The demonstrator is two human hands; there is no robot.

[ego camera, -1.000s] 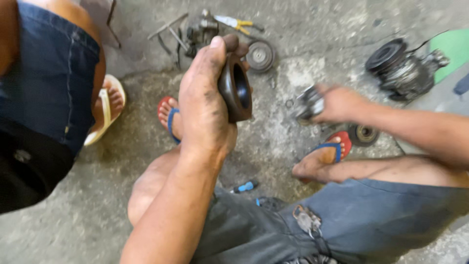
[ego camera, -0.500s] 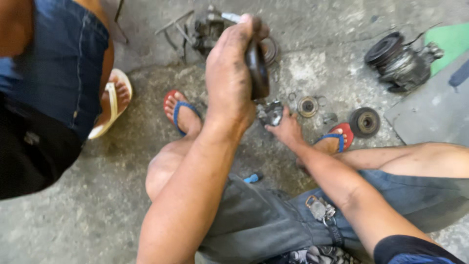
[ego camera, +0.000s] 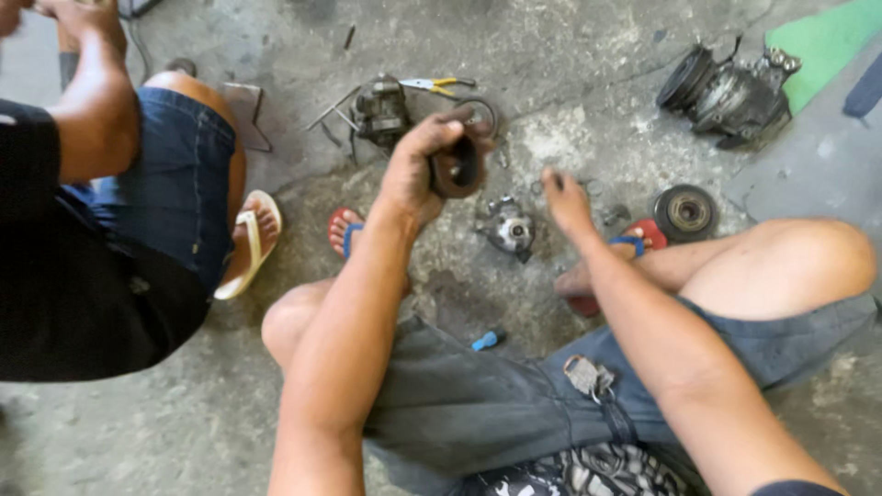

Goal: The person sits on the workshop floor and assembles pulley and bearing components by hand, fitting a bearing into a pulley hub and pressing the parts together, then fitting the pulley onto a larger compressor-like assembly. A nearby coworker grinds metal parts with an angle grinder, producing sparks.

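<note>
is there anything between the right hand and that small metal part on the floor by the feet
Nothing visible. The right hand hangs open just right of the small metal part, with only bare concrete floor between them. The left hand holds a dark ring-shaped part up and to the left, clear of that gap.

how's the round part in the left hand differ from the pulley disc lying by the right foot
The dark ring-shaped part is held off the floor, on edge, in the left hand; the pulley disc lies flat on the concrete, untouched. The ring-shaped part looks rusty brown with an open middle; the pulley disc looks black with a lighter hub at its centre. Both are round metal pieces.
</note>
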